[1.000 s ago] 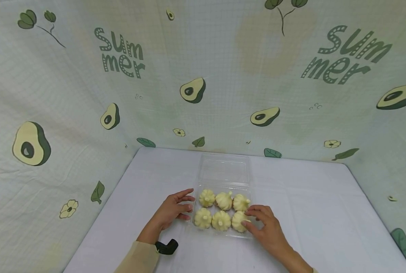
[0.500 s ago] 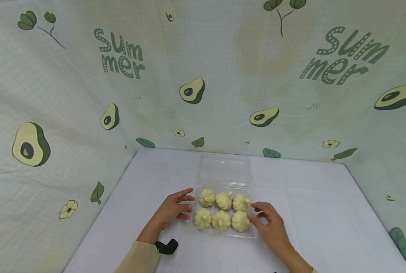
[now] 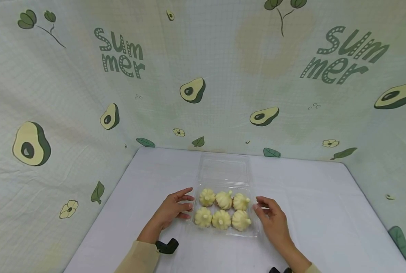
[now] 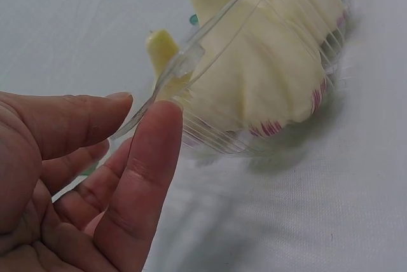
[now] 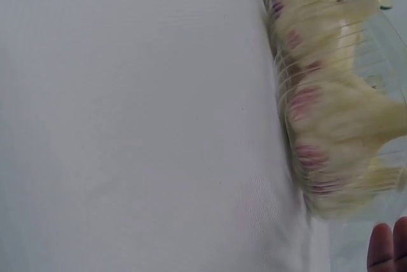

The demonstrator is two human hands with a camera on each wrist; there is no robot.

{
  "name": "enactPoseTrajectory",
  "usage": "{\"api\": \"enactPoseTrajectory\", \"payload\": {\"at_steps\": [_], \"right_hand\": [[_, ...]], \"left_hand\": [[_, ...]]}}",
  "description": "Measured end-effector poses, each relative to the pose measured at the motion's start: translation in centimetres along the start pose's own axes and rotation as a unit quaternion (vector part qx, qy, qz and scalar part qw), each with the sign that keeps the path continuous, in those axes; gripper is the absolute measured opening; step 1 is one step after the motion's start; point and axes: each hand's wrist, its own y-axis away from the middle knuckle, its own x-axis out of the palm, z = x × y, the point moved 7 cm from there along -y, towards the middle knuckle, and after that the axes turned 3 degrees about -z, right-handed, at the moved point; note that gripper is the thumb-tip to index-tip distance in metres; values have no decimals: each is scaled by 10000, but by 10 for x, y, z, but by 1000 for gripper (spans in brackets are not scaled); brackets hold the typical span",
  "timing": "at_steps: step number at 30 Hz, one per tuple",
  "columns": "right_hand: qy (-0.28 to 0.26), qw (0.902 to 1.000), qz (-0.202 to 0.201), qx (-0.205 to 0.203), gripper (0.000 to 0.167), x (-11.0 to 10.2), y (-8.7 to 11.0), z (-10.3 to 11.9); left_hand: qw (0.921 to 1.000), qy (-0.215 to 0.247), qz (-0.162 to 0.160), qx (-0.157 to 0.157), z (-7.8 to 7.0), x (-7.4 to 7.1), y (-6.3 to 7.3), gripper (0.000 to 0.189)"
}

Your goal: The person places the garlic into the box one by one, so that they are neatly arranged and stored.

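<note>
A clear plastic clamshell box (image 3: pixel 242 234) lies on the table with its lid folded back. Inside are two rows of pale garlic bulbs; the front right bulb (image 3: pixel 240 220) has its stem leaning right. My left hand (image 3: pixel 171 209) is at the left side, and in the left wrist view its thumb (image 4: pixel 82 122) and a fingertip pinch the box's rim. Just off the right side is my right hand (image 3: pixel 275 223), fingers loosely bent and holding nothing. Only its fingertips (image 5: pixel 380 246) show in the right wrist view, near the box's wall and the purple-streaked bulbs (image 5: pixel 318 119).
The open lid (image 3: pixel 224 169) lies flat behind the box. A white cloth (image 3: pixel 312 212) covers the table. Avocado-printed fabric (image 3: pixel 223 57) hangs around the back and sides. Black straps (image 3: pixel 167 246) sit at both wrists.
My right hand has let go of the front right garlic bulb and drawn back to the right, outside the box. That bulb's stem now leans right. My left hand has stayed in place.
</note>
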Motion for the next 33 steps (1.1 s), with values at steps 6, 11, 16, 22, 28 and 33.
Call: {"api": "enactPoseTrajectory", "payload": {"at_steps": [6,11,16,22,28,33], "right_hand": [[-146,9990,-17,422,30,-1,-9,-8],[-347,9969,21,707,35,-1,-13,-11],[-657,9934,44,938,37,1,-14,-16],[-877,9886,20,1224,35,2,-16,-20],[-1179,9785,-52,1690,34,5,-21,-28],[-1400,9671,-74,2122,36,8,-25,-35]], "left_hand": [[10000,-38,-43,-3,0,1,1,68],[9999,-114,62,-78,-1,3,3,71],[9988,-151,422,-212,0,6,8,81],[9975,-59,659,-268,-3,8,13,87],[9979,-108,483,-428,0,6,15,69],[9970,-2,540,-547,3,6,17,70]]}}
